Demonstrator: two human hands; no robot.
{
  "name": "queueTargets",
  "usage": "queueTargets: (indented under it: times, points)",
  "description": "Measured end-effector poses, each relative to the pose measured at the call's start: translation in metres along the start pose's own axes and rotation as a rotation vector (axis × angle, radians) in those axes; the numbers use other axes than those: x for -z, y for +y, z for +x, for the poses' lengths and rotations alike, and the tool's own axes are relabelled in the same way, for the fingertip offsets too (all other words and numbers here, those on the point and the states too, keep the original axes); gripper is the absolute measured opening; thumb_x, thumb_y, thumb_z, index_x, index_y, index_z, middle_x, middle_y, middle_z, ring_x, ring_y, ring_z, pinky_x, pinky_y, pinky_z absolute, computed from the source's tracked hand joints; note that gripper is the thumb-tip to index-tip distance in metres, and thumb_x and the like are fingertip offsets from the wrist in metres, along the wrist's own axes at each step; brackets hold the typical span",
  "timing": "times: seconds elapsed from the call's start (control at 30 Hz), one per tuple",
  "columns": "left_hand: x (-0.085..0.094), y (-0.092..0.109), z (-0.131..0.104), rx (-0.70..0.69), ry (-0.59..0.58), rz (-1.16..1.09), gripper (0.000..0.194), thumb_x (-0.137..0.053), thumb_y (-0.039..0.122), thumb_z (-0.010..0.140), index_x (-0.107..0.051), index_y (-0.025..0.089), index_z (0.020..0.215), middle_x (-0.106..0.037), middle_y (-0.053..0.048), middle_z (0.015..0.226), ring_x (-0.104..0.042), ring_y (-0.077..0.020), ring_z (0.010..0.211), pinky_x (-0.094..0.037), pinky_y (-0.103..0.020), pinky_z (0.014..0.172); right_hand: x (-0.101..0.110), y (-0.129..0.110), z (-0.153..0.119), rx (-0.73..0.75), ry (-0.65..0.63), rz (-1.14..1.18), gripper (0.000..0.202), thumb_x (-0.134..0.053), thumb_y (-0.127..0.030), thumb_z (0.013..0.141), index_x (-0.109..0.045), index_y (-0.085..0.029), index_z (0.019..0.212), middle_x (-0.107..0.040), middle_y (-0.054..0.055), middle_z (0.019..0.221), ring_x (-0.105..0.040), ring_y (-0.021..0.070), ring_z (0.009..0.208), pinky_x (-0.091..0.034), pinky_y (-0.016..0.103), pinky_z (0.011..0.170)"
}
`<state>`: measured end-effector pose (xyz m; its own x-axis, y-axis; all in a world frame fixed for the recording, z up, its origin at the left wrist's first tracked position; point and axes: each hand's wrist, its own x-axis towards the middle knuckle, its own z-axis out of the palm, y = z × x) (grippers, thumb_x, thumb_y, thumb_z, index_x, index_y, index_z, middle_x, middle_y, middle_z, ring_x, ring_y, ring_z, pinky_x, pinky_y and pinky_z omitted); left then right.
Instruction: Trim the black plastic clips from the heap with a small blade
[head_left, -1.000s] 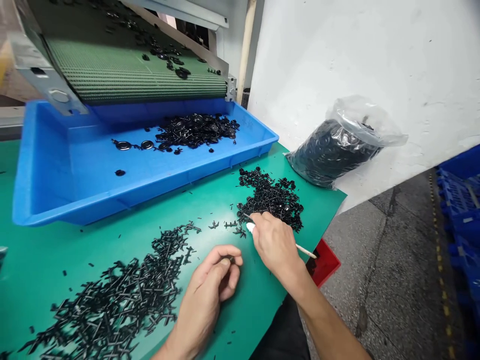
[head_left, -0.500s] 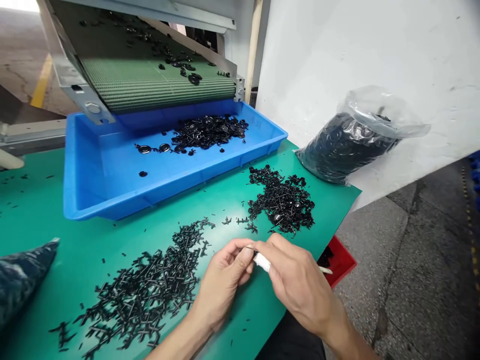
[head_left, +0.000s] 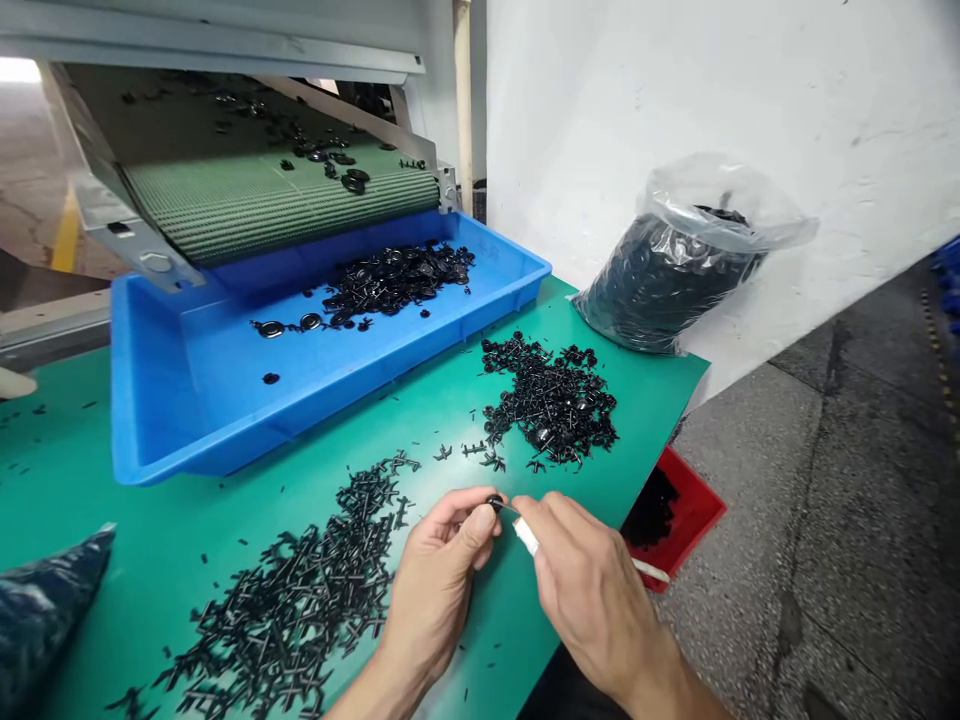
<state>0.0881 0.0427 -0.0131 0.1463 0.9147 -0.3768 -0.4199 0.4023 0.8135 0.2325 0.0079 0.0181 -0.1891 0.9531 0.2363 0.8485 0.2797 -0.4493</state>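
My left hand (head_left: pixel 442 560) pinches a small round black part (head_left: pixel 494 502) between thumb and forefinger. Beside it, my right hand (head_left: pixel 592 575) is closed round a thin tool with a white grip (head_left: pixel 526 536); the tool's fine tip reaches the black part. Just left of my hands, a pile of black cross-shaped pieces (head_left: pixel 300 600) lies on the green tabletop (head_left: pixel 420 410). Beyond them is a second pile of small black parts (head_left: pixel 551 400).
A blue tray (head_left: pixel 300 415) with black parts sits below a green conveyor belt (head_left: pixel 300 200). Against the white wall leans a clear bag (head_left: pixel 664 275) of black parts. A red bin (head_left: pixel 694 515) is beyond the table's right edge; another bag (head_left: pixel 52 600) lies at left.
The view has shifted, so the tray and conveyor appear further left. The round black part now shows at my left fingertips, and my hands are slightly further apart.
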Motion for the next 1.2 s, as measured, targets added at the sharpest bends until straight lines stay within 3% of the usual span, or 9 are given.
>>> queueTargets:
  times: [0.27,0.5,0.73,0.87,1.0,1.2]
  points:
    - [-0.0014,0.0021,-0.0002,0.026,-0.026,-0.066,0.020,-0.077,0.031,0.079,-0.074,0.017,0.093,-0.067,-0.003,0.075,-0.043,-0.0067,0.056,-0.034,-0.016,0.049,0.0012,0.0020,-0.0018,-0.073,0.075,0.077,0.041,-0.034,-0.003,0.089,-0.061,-0.016,0.116,-0.062,0.007,0.087,-0.063,0.0231,0.078,-0.048,0.035,0.067]
    - [-0.0024,0.0052,-0.0010,0.021,-0.032,-0.093,0.017,-0.077,0.029,0.080,-0.072,0.018,0.092,-0.070,-0.005,0.082,-0.043,-0.0066,0.057,-0.033,-0.015,0.048,-0.0005,0.0007,-0.0034,-0.092,0.055,0.172,0.041,-0.034,-0.002,0.086,-0.063,-0.019,0.109,-0.062,0.005,0.085,-0.062,0.0211,0.077,-0.047,0.033,0.067]
    - [-0.0016,0.0054,-0.0016,0.077,-0.011,-0.044,0.029,-0.077,0.033,0.080,-0.073,0.016,0.103,-0.063,-0.003,0.077,-0.045,-0.0078,0.063,-0.037,-0.014,0.052,-0.0004,0.0057,-0.0024,-0.096,0.092,0.195,0.047,-0.033,-0.001,0.084,-0.064,-0.017,0.115,-0.062,0.006,0.086,-0.063,0.0202,0.078,-0.048,0.032,0.068]
    - [-0.0021,0.0050,-0.0025,0.049,-0.009,-0.057,0.029,-0.078,0.033,0.078,-0.071,0.021,0.104,-0.064,-0.002,0.082,-0.047,-0.0086,0.065,-0.036,-0.015,0.052,-0.0003,0.0066,-0.0041,-0.080,0.085,0.168,0.046,-0.033,-0.002,0.086,-0.064,-0.016,0.117,-0.062,0.006,0.085,-0.062,0.0203,0.076,-0.048,0.032,0.067]
    - [-0.0011,0.0035,-0.0012,0.034,-0.039,-0.025,0.022,-0.077,0.035,0.079,-0.072,0.019,0.092,-0.058,0.001,0.069,-0.042,-0.0079,0.059,-0.032,-0.015,0.050,0.0004,0.0048,-0.0058,-0.058,0.077,0.135,0.045,-0.032,-0.002,0.087,-0.063,-0.016,0.118,-0.062,0.006,0.084,-0.061,0.0204,0.074,-0.048,0.032,0.065]
    - [0.0020,0.0001,-0.0006,0.053,-0.012,0.026,0.033,-0.079,0.040,0.076,-0.074,0.016,0.099,-0.052,0.003,0.063,-0.039,-0.0082,0.057,-0.030,-0.018,0.051,0.0013,0.0016,-0.0076,-0.040,0.067,0.074,0.042,-0.033,-0.003,0.090,-0.061,-0.015,0.119,-0.062,0.007,0.085,-0.061,0.0215,0.076,-0.047,0.034,0.065]
